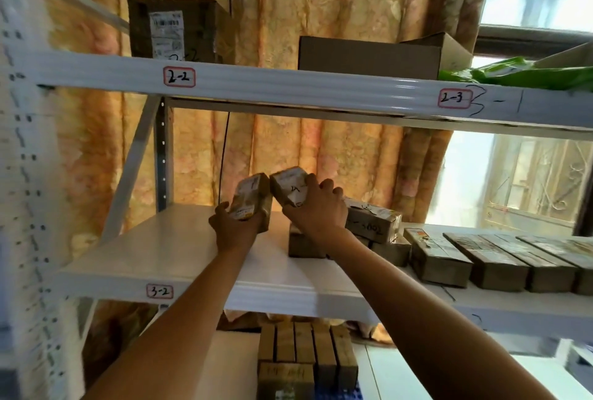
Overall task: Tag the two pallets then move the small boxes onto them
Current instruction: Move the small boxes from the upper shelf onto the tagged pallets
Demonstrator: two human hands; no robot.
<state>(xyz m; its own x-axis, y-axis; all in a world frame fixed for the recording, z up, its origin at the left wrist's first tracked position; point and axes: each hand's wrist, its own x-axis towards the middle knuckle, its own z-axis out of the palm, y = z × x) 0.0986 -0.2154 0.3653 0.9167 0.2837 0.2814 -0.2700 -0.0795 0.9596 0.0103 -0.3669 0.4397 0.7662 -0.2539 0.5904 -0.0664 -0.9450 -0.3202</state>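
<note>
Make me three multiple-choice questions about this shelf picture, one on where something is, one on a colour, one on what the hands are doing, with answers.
1. Where is the green bag?
A. on the upper shelf, right end
B. on the lower shelf by tag 3-2
C. on the floor

2. What colour is the border of the 2-2 tag?
A. blue
B. red
C. black

3. What is the left hand doing?
A. hanging idle
B. pressing flat on the shelf
C. holding a small box

Answers:
1. A, it lies above the 2-3 tag.
2. B, a red outline frames the handwritten number.
3. C, its fingers wrap a box raised off the lower shelf, while the right hand grips another box.
</note>
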